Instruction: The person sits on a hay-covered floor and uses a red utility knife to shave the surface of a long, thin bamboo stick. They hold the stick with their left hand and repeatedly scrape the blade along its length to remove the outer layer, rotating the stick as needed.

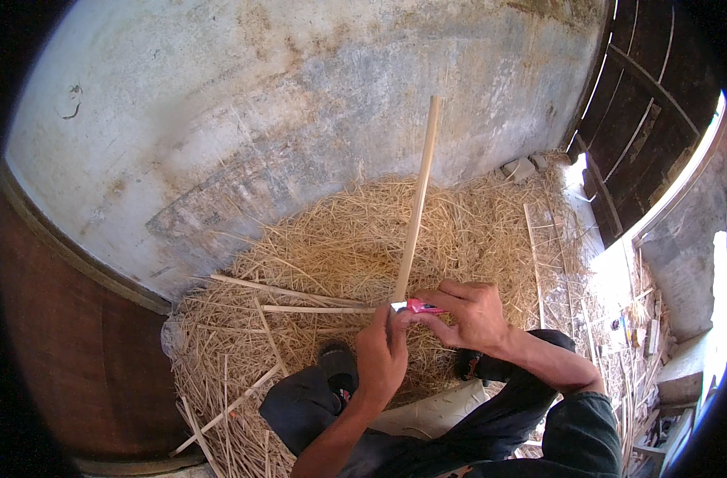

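Fingers (452, 291) of the right hand (483, 315) are closed round a small pink object (417, 306), just beside the pale stick's (419, 199) lower end. The left hand (379, 354), fingers nearly closed, grips that lower end. Thinner sticks (315, 310) lie left of the pale stick; straw (331, 247) spreads below it, and a stained wall (299, 103) stands beyond it.

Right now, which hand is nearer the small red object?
Right. The right hand grips the small red object; the left hand is close by its left end.
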